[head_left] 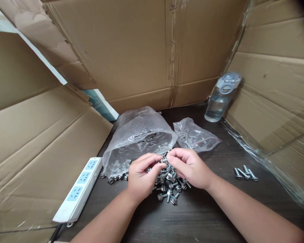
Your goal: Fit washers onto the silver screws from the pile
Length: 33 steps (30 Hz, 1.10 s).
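Observation:
In the middle of the table, my left hand [143, 175] pinches a small silver bolt [163, 160] between thumb and forefinger. My right hand [190, 167] meets it from the other side, its thumb and forefinger closed at the bolt's end; its fingertips partly hide what they grip. Beneath both hands spreads a heap of flanged hex bolts [171, 185]. Just behind the heap, a large clear plastic bag [139, 123] lies on its side, its mouth facing me, with more metal pieces inside. A smaller zip bag [207, 138] of bolts rests to its right.
Several bolts [245, 173] lie in a group at the right. A white power strip [78, 189] runs along the left side. A water bottle [218, 101] stands at the back right. Cardboard walls [131, 50] enclose the dark table [192, 216] at the back and sides.

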Available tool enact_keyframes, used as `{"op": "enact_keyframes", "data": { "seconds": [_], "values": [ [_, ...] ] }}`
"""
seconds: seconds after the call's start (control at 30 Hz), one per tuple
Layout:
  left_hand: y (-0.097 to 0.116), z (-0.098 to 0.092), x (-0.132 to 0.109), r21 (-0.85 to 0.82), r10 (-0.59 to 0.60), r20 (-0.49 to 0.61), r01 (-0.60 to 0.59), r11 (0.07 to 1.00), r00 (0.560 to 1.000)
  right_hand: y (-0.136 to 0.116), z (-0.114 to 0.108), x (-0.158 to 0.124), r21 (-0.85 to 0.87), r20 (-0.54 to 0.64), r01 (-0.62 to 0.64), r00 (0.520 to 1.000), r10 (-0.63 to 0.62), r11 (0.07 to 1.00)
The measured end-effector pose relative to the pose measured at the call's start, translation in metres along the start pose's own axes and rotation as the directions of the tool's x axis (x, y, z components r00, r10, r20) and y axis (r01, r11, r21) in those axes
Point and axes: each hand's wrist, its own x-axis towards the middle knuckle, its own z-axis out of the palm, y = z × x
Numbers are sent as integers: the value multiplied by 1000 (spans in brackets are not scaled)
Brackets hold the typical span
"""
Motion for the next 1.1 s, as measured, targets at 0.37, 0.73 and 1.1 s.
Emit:
{"op": "enact_keyframes", "data": {
  "seconds": [0.37,0.73,1.1],
  "values": [
    [1,2,1,100,58,84,-67,993,995,8,0,3,-53,-42,-35,999,33,998],
    [1,2,2,66,-16,-26,18,998,1000,4,-2,0,48,-79,63,995,-59,997],
    [0,0,2,25,-32,-8,32,999,999,1,-1,0,-51,-83,36,996,-40,998]
  ]
}}
